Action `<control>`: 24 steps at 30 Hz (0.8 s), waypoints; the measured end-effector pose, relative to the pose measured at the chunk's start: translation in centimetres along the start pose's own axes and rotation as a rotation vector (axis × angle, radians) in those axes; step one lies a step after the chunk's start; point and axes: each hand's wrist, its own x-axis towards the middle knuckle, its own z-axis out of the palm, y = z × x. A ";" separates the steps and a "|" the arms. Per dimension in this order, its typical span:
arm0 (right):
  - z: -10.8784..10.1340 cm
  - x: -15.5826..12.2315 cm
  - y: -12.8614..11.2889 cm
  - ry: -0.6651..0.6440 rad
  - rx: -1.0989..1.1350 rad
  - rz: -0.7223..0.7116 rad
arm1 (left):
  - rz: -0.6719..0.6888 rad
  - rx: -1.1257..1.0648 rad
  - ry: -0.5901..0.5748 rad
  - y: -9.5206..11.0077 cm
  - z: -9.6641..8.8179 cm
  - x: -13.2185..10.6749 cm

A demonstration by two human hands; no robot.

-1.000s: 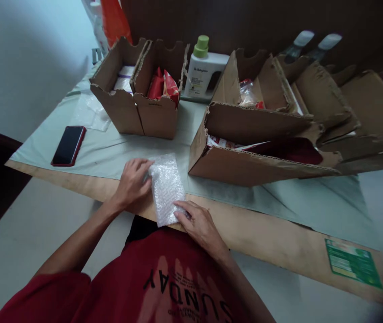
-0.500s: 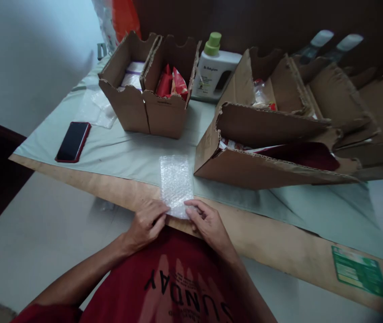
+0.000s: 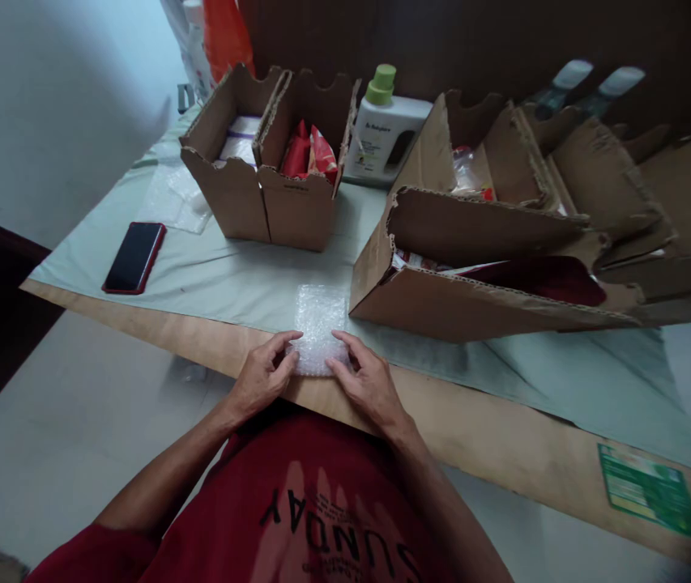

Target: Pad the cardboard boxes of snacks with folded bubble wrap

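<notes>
A piece of clear bubble wrap [image 3: 319, 322] lies on the table near its front edge. My left hand [image 3: 263, 375] grips its near left end with curled fingers. My right hand [image 3: 369, 382] presses its near right end, thumb and fingers pinched on the wrap. The near part of the wrap looks folded or rolled under my fingers, so it appears shorter.
A red phone [image 3: 134, 257] lies at the left. Two small cardboard boxes [image 3: 266, 194] with red packets stand behind, a white bottle [image 3: 380, 134] with a green cap beyond them. Large torn cardboard boxes [image 3: 472, 275] fill the right. A green label [image 3: 649, 490] sits on the table edge.
Both hands came to the wrap's near end, then moved forward with it. The visible length of bubble wrap has shrunk as its near end was turned over.
</notes>
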 end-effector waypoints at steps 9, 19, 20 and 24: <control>-0.1 -1.5 -0.2 0.119 -0.269 -0.074 | 0.169 0.350 0.066 -0.6 1.0 0.7; -1.0 -1.8 -1.2 -0.081 -0.475 -0.431 | 0.276 0.385 0.057 0.0 -0.4 0.8; -1.0 -1.5 -1.2 -0.094 -0.423 -0.404 | 0.331 0.335 0.039 0.2 -0.9 0.3; -1.4 -1.3 -1.5 -0.168 -0.233 -0.249 | 0.439 0.249 -0.078 0.5 -2.1 -1.4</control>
